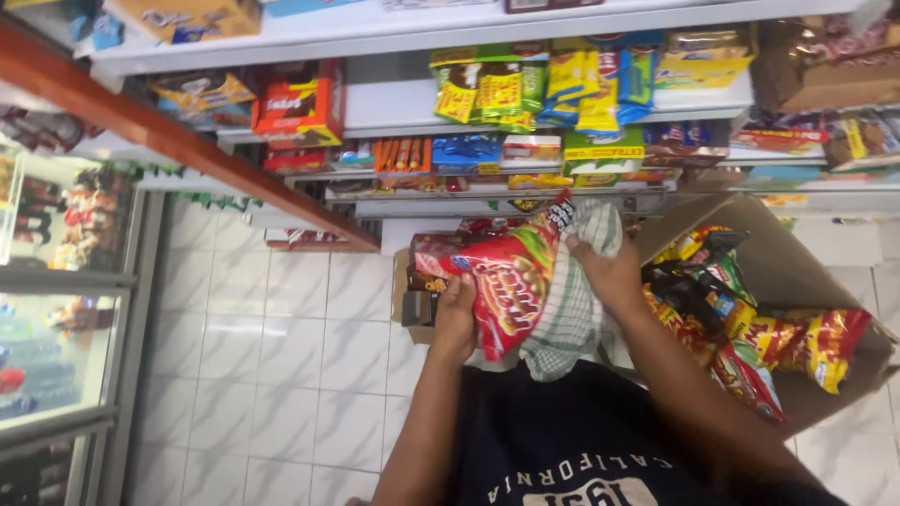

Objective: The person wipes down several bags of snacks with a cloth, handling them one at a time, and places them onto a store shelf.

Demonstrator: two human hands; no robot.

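1. We see the left hand (457, 319) gripping a red snack bag (506, 281) from below, its fingers curled around the bag's lower edge and pinching it.
2. The right hand (605, 272) lies against the far side of the snack bag, its fingers pressed onto a green-and-white checked cloth (567, 309) that hangs down right beside the bag.
3. We find the snack bag held in the air, tilted, in front of the person's dark shirt (562, 440) and above the white tiled floor (281, 356).
4. To the right of the snack bag stands an open cardboard box (778, 262) filled with more red and yellow snack packets.
5. Just behind the snack bag sits a smaller carton (417, 305) on the floor.
6. Beyond the snack bag run white shelves (394, 103) stocked with coloured packets.
7. Well to the left of the snack bag stands a glass-fronted cooler (66, 309).
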